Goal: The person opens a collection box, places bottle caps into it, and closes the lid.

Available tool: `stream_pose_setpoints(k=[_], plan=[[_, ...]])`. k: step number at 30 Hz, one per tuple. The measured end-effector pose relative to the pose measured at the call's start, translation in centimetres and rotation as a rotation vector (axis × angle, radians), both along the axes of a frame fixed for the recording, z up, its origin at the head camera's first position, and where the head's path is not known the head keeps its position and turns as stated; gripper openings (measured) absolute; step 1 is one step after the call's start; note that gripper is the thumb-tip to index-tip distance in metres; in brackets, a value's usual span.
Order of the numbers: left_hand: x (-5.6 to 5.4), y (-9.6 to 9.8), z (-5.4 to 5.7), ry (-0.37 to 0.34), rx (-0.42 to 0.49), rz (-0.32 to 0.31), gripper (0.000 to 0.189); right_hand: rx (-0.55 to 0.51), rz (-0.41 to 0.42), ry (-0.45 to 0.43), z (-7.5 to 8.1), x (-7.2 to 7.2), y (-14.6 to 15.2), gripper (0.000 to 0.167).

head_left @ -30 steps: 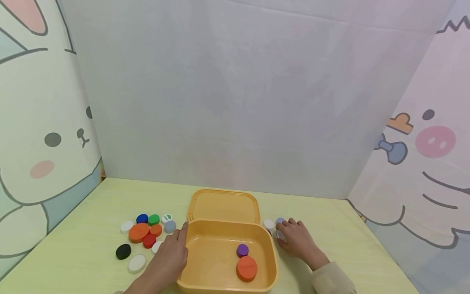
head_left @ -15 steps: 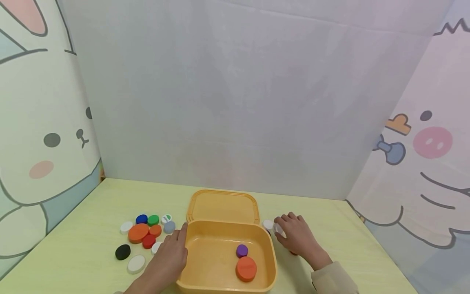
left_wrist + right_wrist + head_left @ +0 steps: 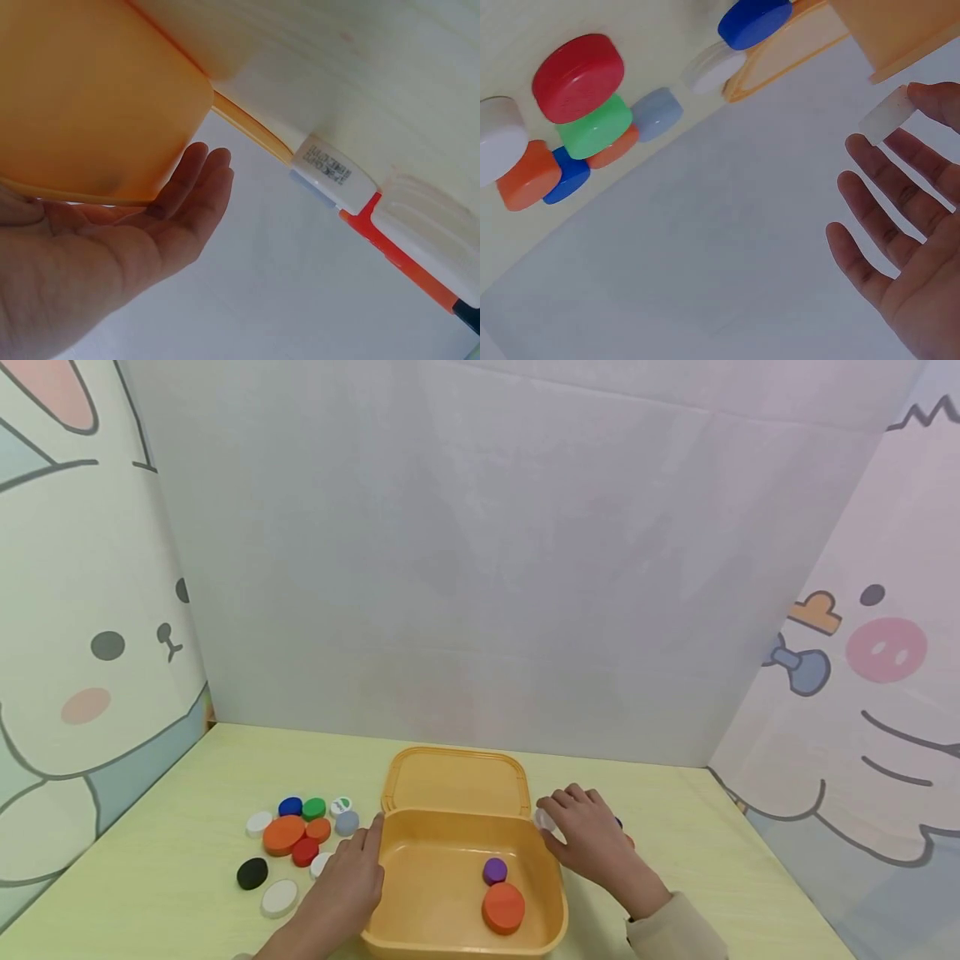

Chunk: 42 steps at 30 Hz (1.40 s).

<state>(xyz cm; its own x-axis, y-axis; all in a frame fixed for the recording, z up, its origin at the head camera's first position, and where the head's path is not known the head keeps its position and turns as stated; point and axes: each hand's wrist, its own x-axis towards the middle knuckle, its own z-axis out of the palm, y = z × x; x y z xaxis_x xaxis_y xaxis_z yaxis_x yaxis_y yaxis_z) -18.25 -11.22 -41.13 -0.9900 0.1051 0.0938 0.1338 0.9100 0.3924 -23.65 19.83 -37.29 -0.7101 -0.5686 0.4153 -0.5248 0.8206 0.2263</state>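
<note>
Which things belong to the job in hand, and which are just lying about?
Likely in the job:
white cap, pinched by the right hand
yellow box, touched by the left hand
purple cap and orange cap inside it
loose caps nearby

Apparently just around:
lid behind the box
cartoon sheets

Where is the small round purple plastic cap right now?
In the head view, the small round purple plastic cap lies in the right half of the rectangular yellow-orange plastic box, just behind the larger round red-orange cap.
</note>
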Motion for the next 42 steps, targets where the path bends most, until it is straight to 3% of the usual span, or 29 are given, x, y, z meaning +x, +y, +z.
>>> stream_pose_setpoints(k=[9, 16, 22, 27, 42], plan=[[-0.1, 0.1, 0.0, -0.023, 0.008, 0.012, 0.057, 0.020, 0.072, -0.049, 0.0, 1.0, -2.4, 0.027], [-0.1, 0.1, 0.0, -0.029, 0.015, 0.014, 0.057, 0.102, 0.105, -0.159, -0.5, 1.7, -4.6, 0.029], [-0.1, 0.0, 0.0, -0.022, 0.013, 0.008, 0.057, 0.145, 0.184, -0.134, -1.8, 1.7, -5.7, 0.027], [-0.1, -0.1, 0.0, -0.022, 0.011, 0.003, 0.057, 0.147, 0.242, -0.170, -2.5, 1.9, -6.4, 0.026], [-0.1, 0.0, -0.1, -0.012, 0.012, 0.008, 0.056, 0.161, 0.323, -0.198, -4.0, 1.8, -7.0, 0.024]])
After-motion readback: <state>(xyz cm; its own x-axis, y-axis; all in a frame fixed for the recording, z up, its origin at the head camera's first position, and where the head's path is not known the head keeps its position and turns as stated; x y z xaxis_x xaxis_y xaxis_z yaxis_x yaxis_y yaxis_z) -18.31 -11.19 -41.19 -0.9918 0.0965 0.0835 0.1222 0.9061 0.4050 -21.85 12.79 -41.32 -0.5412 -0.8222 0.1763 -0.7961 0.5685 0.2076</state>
